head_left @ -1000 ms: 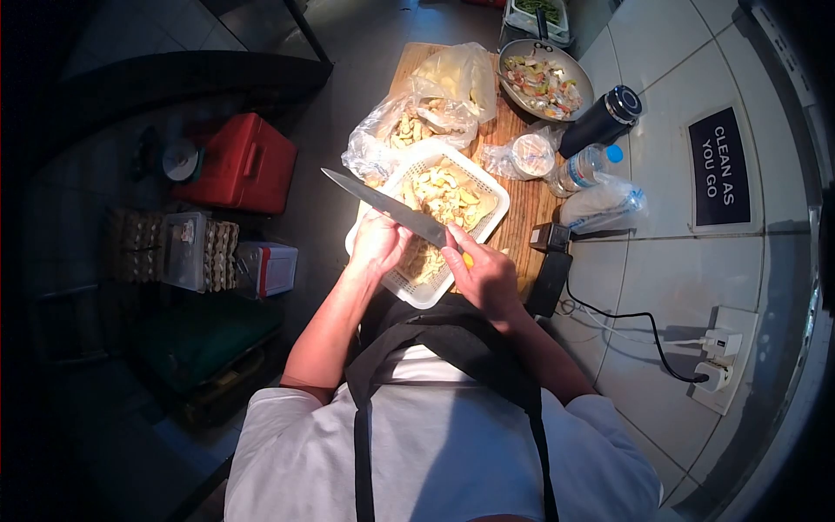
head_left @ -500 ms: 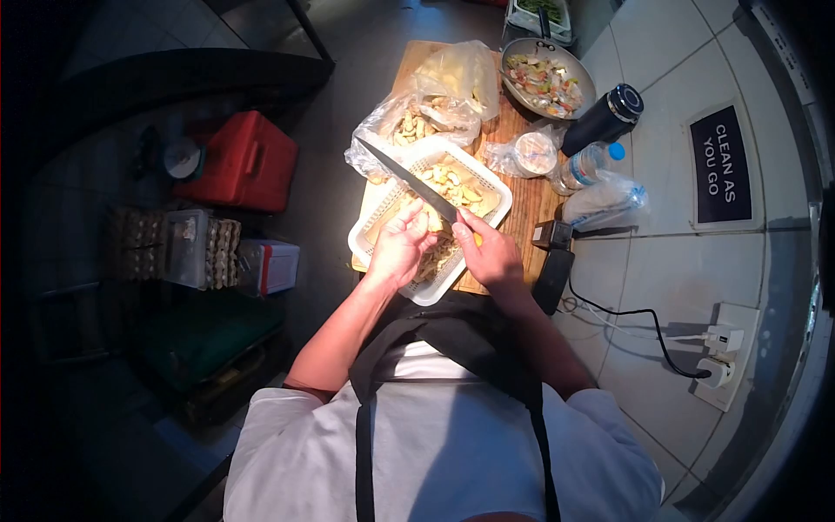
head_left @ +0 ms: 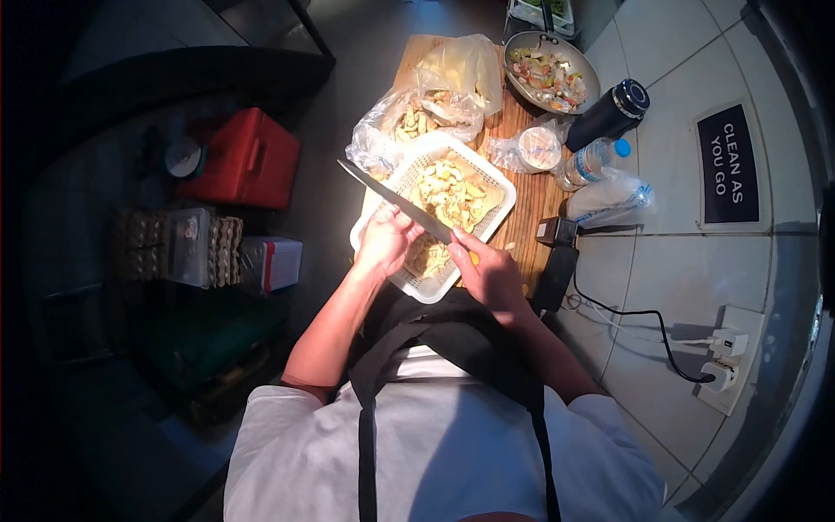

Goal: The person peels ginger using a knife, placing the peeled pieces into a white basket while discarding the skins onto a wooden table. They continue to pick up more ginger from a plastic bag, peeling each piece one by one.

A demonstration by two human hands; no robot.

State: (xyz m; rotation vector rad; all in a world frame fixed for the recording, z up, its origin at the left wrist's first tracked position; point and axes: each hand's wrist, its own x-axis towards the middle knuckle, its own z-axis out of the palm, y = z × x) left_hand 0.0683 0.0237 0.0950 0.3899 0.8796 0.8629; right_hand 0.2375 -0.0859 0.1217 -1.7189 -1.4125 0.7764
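Observation:
In my right hand [head_left: 489, 271] is a kitchen knife [head_left: 402, 205] with a yellow handle, its dark blade pointing up and left. My left hand [head_left: 387, 242] is closed, fingers curled close under the blade; whatever it holds is hidden. Both hands are over a white plastic basket [head_left: 504, 207]. Inside lie pale yellow pieces that look like ginger [head_left: 448, 193], with thin peel-like scraps [head_left: 428, 259] at the near end. Just beyond the basket, a clear plastic bag [head_left: 370, 130] holds more of the knobbly pieces.
The wooden board [head_left: 531, 196] also carries a pan of chopped food [head_left: 548, 76], a dark flask [head_left: 613, 113], a water bottle [head_left: 593, 165] and a wrapped tub [head_left: 537, 150]. A black cable [head_left: 644, 311] runs to wall sockets at right. A red box [head_left: 257, 161] stands left.
My left hand has moved slightly left, away from my right hand. The knife has shifted down and left with its tip lower, showing more of the ginger-like pieces in the basket.

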